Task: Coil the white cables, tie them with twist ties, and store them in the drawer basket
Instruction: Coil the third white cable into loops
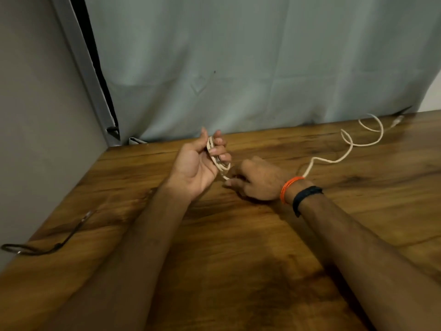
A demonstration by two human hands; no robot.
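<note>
- Tabletop point(238, 247): one, wood-grained, carrying everything.
- Hands: left hand point(195, 161) is curling its fingers round a few finished loops; right hand point(257, 180) is pinching the strand just beside them.
- White cable point(343, 156): one visible, its loose tail snaking away toward the far right edge.
- Dark strap point(35, 247): one, lying well apart at left.
- Risk, judged: loops may be slipping off if the tail snags or kinks.
- Twist ties, basket: none visible.
</note>
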